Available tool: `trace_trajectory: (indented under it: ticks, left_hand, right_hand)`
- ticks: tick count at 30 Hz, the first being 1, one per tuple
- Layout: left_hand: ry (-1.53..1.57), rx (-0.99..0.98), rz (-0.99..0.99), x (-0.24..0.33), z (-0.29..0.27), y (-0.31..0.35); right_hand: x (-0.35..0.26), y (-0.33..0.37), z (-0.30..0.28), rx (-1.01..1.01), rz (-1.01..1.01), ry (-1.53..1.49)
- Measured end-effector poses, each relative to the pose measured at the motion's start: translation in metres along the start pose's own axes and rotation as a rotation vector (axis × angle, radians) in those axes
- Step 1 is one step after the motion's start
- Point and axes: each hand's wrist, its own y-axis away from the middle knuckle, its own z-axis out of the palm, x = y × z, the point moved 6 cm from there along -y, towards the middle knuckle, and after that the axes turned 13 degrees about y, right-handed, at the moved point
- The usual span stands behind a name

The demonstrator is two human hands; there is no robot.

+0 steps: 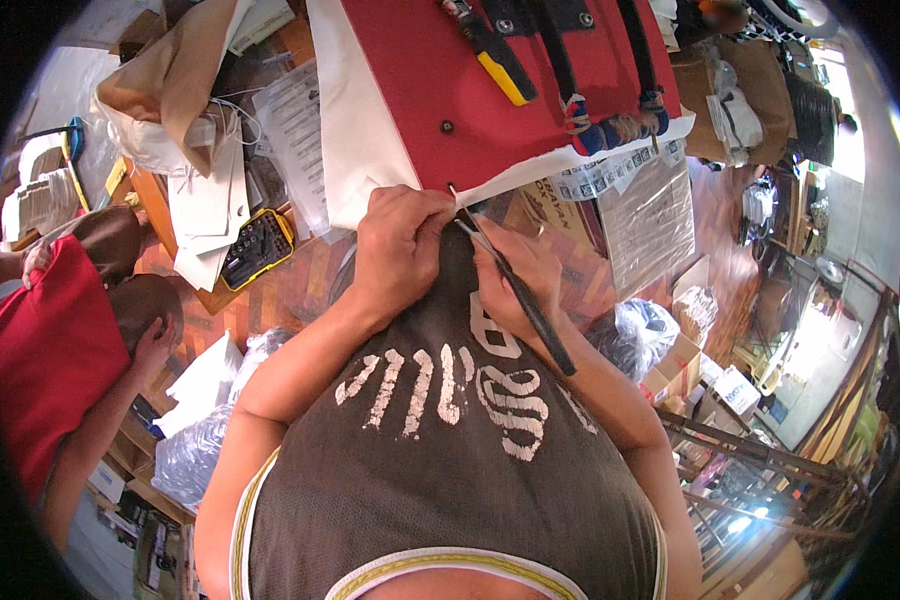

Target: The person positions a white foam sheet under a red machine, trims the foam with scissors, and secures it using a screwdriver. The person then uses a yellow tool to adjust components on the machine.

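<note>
Before me lies a red panel [420, 90] with a white sheet [355, 150] under it, showing along its edges. My left hand [402, 245] is closed at the panel's near corner, fingertips pinched together; what they hold is hidden. Close beside it, my right hand [520, 265] is closed around a long dark-handled tool [535, 315] that looks like pliers. Its tip points at the left fingertips, and its handle slants down toward my right forearm. A small metal piece [452, 188] shows at the panel's edge just above my fingers. A black-and-yellow handled tool [505, 70] rests on the panel.
Black straps [555, 60] with coloured cord wrappings [610, 128] cross the panel. At left, an open black-and-yellow bit case [258, 248] and paper sheets [210, 205] lie on a wooden surface. Another person sits there with red material [55, 350]. Cardboard boxes [675, 370] and plastic bags stand at right.
</note>
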Motion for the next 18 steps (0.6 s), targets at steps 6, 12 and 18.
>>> trace_trajectory:
  ticks: [6, 12, 18]
  left_hand:
    - [0.002, 0.009, -0.006, -0.0022, 0.0019, 0.0016]
    - [0.007, 0.001, 0.011, -0.0012, 0.0021, 0.0009]
    - [-0.010, 0.001, 0.010, -0.0007, 0.0026, 0.0012]
  right_hand:
    - [-0.0018, -0.0012, 0.0022, -0.049, -0.067, 0.073]
    - [-0.0014, -0.0017, 0.0042, -0.018, -0.099, 0.093]
    - [-0.0003, -0.0007, 0.0061, -0.051, -0.076, 0.123]
